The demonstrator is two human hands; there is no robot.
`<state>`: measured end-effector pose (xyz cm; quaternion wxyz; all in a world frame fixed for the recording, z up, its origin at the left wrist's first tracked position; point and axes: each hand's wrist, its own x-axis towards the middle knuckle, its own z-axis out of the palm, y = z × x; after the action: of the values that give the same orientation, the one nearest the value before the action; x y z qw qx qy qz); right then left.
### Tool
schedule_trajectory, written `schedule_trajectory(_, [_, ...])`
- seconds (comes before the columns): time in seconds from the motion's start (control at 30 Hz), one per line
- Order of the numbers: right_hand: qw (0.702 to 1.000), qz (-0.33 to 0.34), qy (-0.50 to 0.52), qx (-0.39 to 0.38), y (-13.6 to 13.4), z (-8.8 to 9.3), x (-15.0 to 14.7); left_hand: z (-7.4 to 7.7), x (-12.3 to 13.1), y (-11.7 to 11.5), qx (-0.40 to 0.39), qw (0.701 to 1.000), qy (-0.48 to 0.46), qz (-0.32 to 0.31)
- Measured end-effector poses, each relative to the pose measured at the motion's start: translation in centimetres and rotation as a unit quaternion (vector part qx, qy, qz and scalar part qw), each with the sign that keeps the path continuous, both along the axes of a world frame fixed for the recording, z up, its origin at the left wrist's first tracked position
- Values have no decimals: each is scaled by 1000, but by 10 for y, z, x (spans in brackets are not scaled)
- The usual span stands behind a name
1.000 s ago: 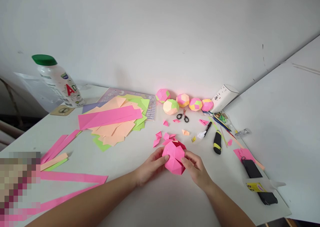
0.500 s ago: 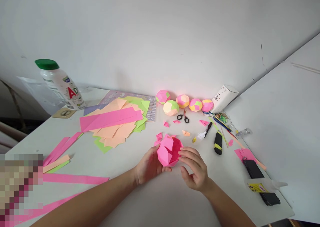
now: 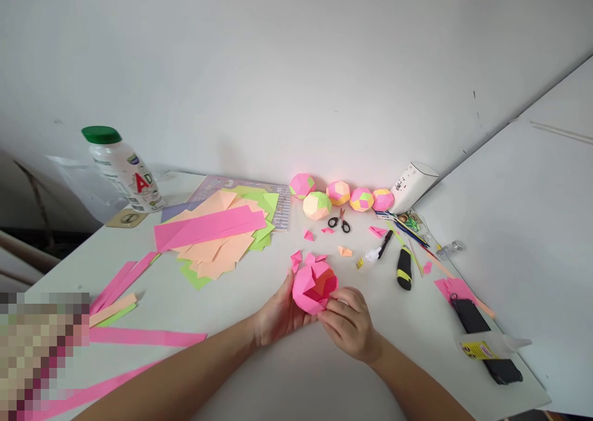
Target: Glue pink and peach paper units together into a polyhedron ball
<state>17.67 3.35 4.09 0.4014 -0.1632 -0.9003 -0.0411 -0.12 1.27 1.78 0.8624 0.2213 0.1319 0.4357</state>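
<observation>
Left grip (image 3: pixel 281 313) is cupping an open pink paper ball (image 3: pixel 304 291) — right grip (image 3: pixel 349 323) is pinching its edge — while scissors (image 3: pixel 341 218) are lying beyond it.

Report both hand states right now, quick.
Left hand: holding the pink paper ball, cupped around its left side.
Right hand: curled at the ball's lower right edge; whether it grips cannot be told.

The bench (image 3: pixel 426 334) was lit by soft, diffuse light and shaded greyer at the front. Faint shadow was cast on the wall (image 3: pixel 296 69). The bottle (image 3: pixel 127 174) was slanted by wide-angle distortion, and the lower-left corner was coarsely pixelated.
</observation>
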Motion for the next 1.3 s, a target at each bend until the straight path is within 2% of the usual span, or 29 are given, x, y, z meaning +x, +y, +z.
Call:
schedule_trajectory(0.13, [1000, 8, -4, -3, -4, 0, -3, 3, 1, -4, 33, 999, -6, 18])
schedule_trajectory(0.23, [999, 32, -16, -5, -5, -2, -1, 3, 1, -4, 21, 999, 1, 28])
schedule_trajectory(0.33, [999, 43, 3, 17, -5, -3, 2, 2, 1, -4, -7, 1000, 5, 12])
schedule_trajectory(0.5, [996, -26, 72, 38, -4, 3, 7, 2, 2, -3, -5, 999, 51, 10])
schedule_trajectory(0.7, [990, -97, 85, -61, 1, 13, 6, 8, 4, -5, 22, 992, 122, -6])
schedule_trajectory(0.87, [980, -79, 90, -162, 4, 9, 5, 11, 6, -7, 49, 979, 196, -27])
schedule_trajectory(1.07, [979, -94, 92, -159, 6, 4, 7, 10, 13, -9, 36, 968, 249, -16])
schedule_trajectory(1.13, [978, -112, 90, -154, 9, 3, 9, 8, 15, -12, 43, 951, 307, -3])
schedule_trajectory(1.2, [977, -133, 86, -142, 12, 2, 10, 8, 15, -16, 67, 915, 396, 39])
schedule_trajectory(1.23, [977, -144, 81, -133, 14, 2, 12, 10, 14, -18, 82, 887, 446, 90])
schedule_trajectory(1.3, [978, -164, 66, -109, 14, 3, 14, 15, 12, -25, 133, 814, 515, 232])
